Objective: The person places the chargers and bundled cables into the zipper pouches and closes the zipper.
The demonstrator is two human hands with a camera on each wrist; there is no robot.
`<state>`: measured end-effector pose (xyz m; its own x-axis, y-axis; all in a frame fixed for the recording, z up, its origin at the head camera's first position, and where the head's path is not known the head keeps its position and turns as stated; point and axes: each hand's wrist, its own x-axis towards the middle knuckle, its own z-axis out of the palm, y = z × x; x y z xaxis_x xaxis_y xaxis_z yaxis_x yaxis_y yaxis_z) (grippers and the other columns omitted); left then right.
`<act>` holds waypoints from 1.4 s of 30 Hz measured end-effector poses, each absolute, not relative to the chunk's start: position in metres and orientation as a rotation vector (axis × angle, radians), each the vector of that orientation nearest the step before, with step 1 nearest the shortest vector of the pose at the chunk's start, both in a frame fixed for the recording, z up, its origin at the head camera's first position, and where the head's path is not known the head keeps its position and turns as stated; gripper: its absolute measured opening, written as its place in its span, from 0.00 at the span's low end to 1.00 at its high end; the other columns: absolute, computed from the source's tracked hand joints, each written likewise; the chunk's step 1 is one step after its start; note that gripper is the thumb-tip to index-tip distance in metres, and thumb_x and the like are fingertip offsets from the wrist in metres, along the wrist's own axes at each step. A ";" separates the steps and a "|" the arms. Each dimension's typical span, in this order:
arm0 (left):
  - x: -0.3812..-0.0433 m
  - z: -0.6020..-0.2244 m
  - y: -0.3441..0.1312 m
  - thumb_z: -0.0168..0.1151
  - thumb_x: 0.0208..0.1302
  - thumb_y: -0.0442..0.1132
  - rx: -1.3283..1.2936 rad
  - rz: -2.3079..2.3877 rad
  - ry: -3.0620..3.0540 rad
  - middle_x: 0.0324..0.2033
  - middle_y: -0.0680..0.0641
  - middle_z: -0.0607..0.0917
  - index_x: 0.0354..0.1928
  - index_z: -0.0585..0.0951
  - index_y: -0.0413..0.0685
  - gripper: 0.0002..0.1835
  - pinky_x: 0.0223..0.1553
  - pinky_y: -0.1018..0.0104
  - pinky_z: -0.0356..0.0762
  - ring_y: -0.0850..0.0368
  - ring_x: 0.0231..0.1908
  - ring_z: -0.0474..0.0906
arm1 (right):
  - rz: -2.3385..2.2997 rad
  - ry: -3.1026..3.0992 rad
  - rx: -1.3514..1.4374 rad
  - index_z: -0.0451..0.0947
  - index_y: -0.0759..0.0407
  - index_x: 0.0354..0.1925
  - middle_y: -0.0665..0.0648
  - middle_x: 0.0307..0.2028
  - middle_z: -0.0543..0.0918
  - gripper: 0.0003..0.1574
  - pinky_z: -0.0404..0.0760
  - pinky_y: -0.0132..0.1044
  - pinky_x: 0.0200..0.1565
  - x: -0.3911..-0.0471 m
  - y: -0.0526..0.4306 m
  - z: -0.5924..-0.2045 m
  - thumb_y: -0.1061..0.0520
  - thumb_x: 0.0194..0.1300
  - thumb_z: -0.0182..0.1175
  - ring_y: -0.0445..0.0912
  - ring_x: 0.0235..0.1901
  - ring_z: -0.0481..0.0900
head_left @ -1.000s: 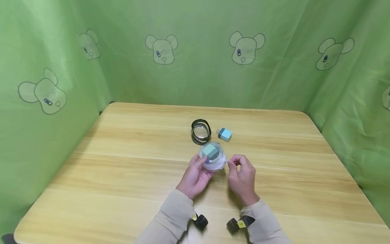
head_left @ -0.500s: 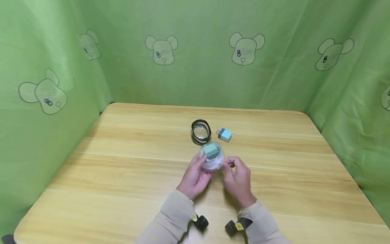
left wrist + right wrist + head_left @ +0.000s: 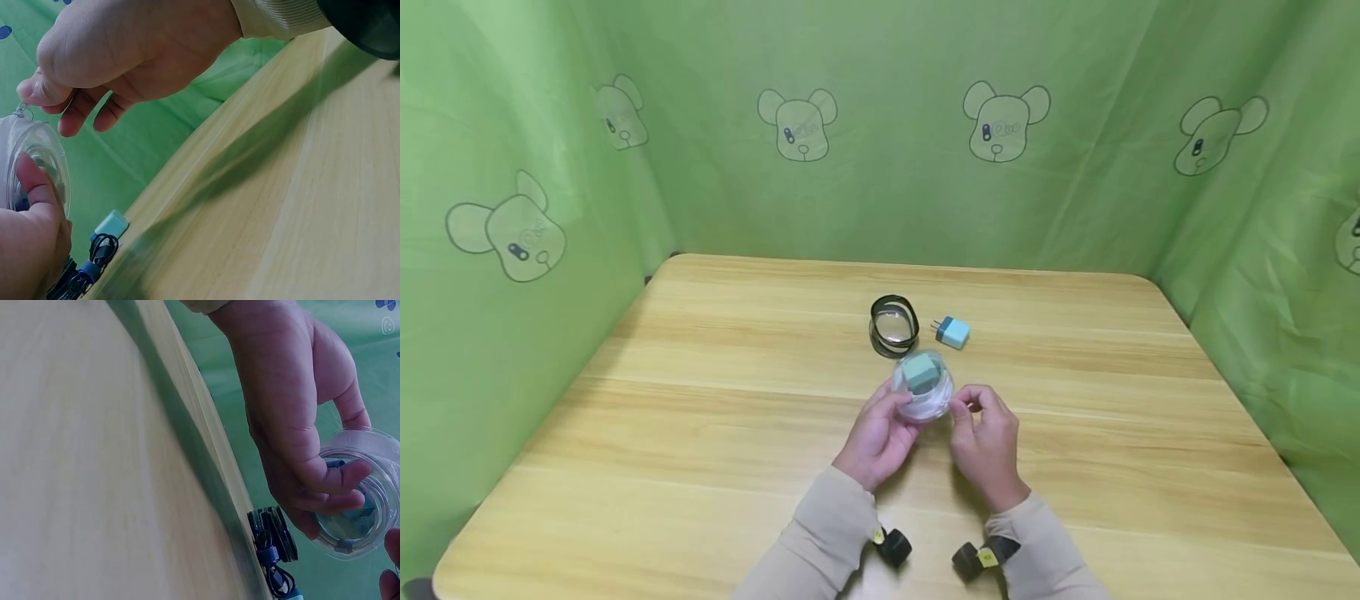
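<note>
so the right hand (image 3: 988, 446) has moved in closer to the clear spool (image 3: 925, 407) this past second, pinching a wispy strand (image 3: 22, 111) at its rim (my guess: less slack to handle now). left hand (image 3: 878, 437) grips the clear spool above the table (image 3: 700, 433), near the blue plug (image 3: 955, 332).

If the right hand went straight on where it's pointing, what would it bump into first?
The right hand would probably meet the clear round case first, which the left hand holds; any gap between them is hard to judge.
</note>
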<state>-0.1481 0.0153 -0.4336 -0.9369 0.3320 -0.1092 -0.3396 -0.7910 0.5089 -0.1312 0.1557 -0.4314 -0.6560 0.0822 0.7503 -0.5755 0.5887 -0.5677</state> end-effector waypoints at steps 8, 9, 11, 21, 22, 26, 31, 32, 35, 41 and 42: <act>-0.148 -0.433 0.015 0.45 0.65 0.25 0.007 2.675 0.806 0.68 0.35 0.61 0.72 0.54 0.35 0.33 0.67 0.57 0.63 0.43 0.67 0.59 | 1.072 -2.047 0.372 0.72 0.69 0.29 0.60 0.25 0.79 0.11 0.77 0.41 0.30 -0.132 0.158 -0.431 0.78 0.51 0.64 0.49 0.26 0.75; -0.148 -0.433 0.015 0.45 0.65 0.25 0.007 2.673 0.810 0.68 0.35 0.61 0.72 0.54 0.35 0.33 0.67 0.57 0.63 0.43 0.67 0.60 | 1.069 -2.046 0.371 0.72 0.69 0.29 0.60 0.25 0.79 0.11 0.77 0.41 0.30 -0.132 0.159 -0.431 0.78 0.50 0.64 0.49 0.26 0.75; -0.148 -0.433 0.015 0.45 0.65 0.25 0.012 2.668 0.819 0.68 0.35 0.62 0.72 0.55 0.35 0.32 0.67 0.58 0.63 0.43 0.67 0.60 | 1.065 -2.042 0.366 0.72 0.69 0.29 0.60 0.24 0.79 0.11 0.77 0.39 0.30 -0.133 0.159 -0.431 0.78 0.50 0.64 0.49 0.26 0.76; -0.147 -0.432 0.013 0.46 0.64 0.24 0.028 2.634 0.823 0.67 0.35 0.63 0.72 0.56 0.36 0.33 0.66 0.58 0.65 0.43 0.66 0.63 | 1.089 -2.080 0.260 0.72 0.69 0.28 0.61 0.24 0.78 0.11 0.73 0.29 0.32 -0.135 0.167 -0.429 0.78 0.52 0.63 0.48 0.27 0.74; -0.147 -0.432 0.013 0.46 0.64 0.24 0.031 2.630 0.827 0.67 0.35 0.63 0.72 0.56 0.36 0.33 0.66 0.58 0.65 0.43 0.65 0.63 | 1.089 -2.083 0.256 0.72 0.69 0.28 0.61 0.24 0.78 0.11 0.73 0.29 0.32 -0.135 0.167 -0.429 0.78 0.53 0.63 0.48 0.27 0.74; -0.146 -0.431 0.013 0.46 0.65 0.24 0.030 2.627 0.831 0.67 0.35 0.63 0.72 0.56 0.36 0.33 0.65 0.59 0.65 0.43 0.65 0.63 | 1.098 -2.088 0.253 0.72 0.69 0.28 0.61 0.24 0.78 0.11 0.73 0.29 0.32 -0.135 0.168 -0.428 0.78 0.53 0.63 0.48 0.27 0.74; -0.146 -0.431 0.013 0.46 0.65 0.24 0.014 2.629 0.818 0.67 0.35 0.63 0.72 0.56 0.37 0.32 0.65 0.58 0.65 0.43 0.65 0.63 | 1.110 -2.094 0.255 0.72 0.69 0.28 0.61 0.24 0.78 0.10 0.72 0.28 0.32 -0.134 0.168 -0.427 0.78 0.53 0.62 0.48 0.27 0.74; -0.146 -0.431 0.013 0.46 0.65 0.24 0.013 2.627 0.817 0.67 0.35 0.63 0.72 0.56 0.37 0.32 0.65 0.58 0.65 0.43 0.65 0.63 | 1.115 -2.095 0.253 0.72 0.69 0.28 0.61 0.24 0.78 0.10 0.72 0.28 0.32 -0.134 0.168 -0.427 0.78 0.53 0.62 0.48 0.27 0.74; -0.146 -0.432 0.013 0.47 0.66 0.25 0.004 2.617 0.821 0.67 0.35 0.63 0.72 0.56 0.38 0.32 0.65 0.58 0.65 0.43 0.65 0.63 | 1.135 -2.097 0.247 0.73 0.70 0.29 0.61 0.24 0.78 0.09 0.72 0.26 0.33 -0.134 0.168 -0.428 0.77 0.54 0.62 0.48 0.27 0.74; -0.146 -0.431 0.014 0.50 0.66 0.26 -0.036 2.601 0.863 0.66 0.36 0.64 0.72 0.59 0.41 0.32 0.65 0.56 0.66 0.43 0.64 0.64 | 1.181 -2.123 0.244 0.74 0.70 0.30 0.60 0.25 0.80 0.07 0.74 0.27 0.33 -0.135 0.169 -0.426 0.74 0.57 0.63 0.48 0.28 0.74; -0.146 -0.431 0.014 0.50 0.66 0.27 -0.039 2.597 0.872 0.66 0.37 0.64 0.72 0.59 0.42 0.32 0.64 0.56 0.66 0.43 0.64 0.64 | 1.184 -2.129 0.243 0.74 0.70 0.31 0.60 0.25 0.80 0.06 0.74 0.27 0.32 -0.134 0.169 -0.426 0.73 0.57 0.63 0.47 0.27 0.74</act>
<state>-0.1463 0.0137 -0.4309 -0.9199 0.3623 -0.1502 -0.3796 -0.7258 0.5737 -0.1345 0.1694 -0.4256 -0.7515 0.1564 0.6410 -0.4621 0.5686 -0.6806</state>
